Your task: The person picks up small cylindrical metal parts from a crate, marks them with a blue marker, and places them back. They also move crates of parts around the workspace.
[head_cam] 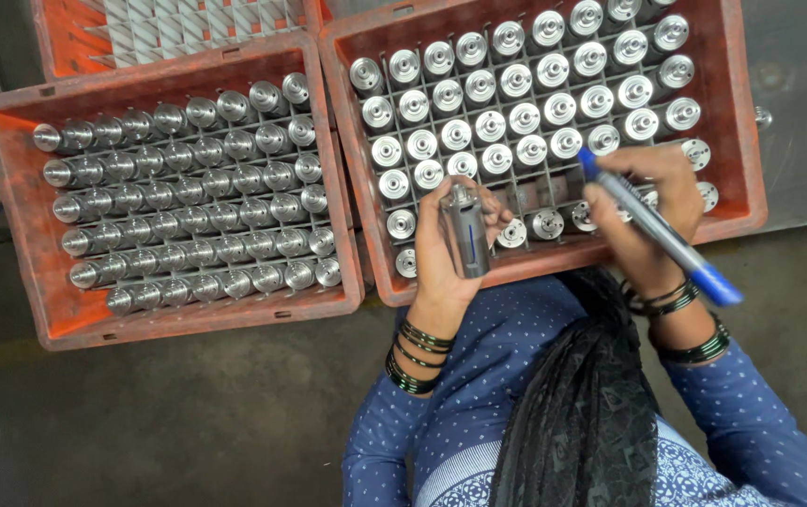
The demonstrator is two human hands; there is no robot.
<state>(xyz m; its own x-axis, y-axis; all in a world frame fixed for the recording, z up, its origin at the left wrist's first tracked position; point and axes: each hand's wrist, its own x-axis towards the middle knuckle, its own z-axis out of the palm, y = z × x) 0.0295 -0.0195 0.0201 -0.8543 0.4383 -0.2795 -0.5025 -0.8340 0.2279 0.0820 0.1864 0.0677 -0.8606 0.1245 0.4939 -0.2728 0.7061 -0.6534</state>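
A metal cylinder (464, 232) is held upright in the left hand (448, 246), the fingers wrapped closed around its lower body, over the near edge of the right-hand crate (746, 150). Its long axis runs roughly away from the person, and a dark blue line is seen along its side. A blue marker pen (659, 228) is gripped in the right hand (649, 214), fingers closed on the barrel, with the tip pointing up and to the left and the capped end pointing towards the lower right. The cylinder lies just to the left of the pen tip, near but apart from it; the left hand is the one on the cylinder.

The right-hand crate is divided by a grid, and most cells are filled with matching cylinders standing on end; several cells in the nearest rows are seen empty. The left-hand crate (9, 178) is filled with similar cylinders in rows. A third crate (66, 38) with an empty divider grid is seen behind.
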